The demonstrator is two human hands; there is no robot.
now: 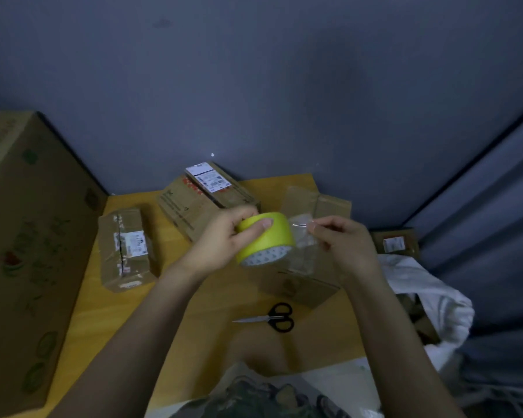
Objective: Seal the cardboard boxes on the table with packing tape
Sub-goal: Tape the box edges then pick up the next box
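1. Alongside the tabletop's (109,312) left edge a big carton (21,236) is stood.
2. Three boxes are spread on the tabletop: a labelled box (194,206) at the far edge, a small box (124,251) near the left edge, an open box (302,286) toward the right edge.
3. Above the open box a yellow roll (266,239) is gripped by the left hand (221,242).
4. A clear strip (304,236) running from the roll is pinched by the right hand (341,241).
5. Scissors (272,317) are laid closed between the open box and the near edge.

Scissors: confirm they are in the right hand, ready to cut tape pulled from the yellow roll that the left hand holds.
Wrong on one count: the head view shows the scissors lying on the table; the right hand pinches only the clear tape end. The left hand does hold the yellow roll.
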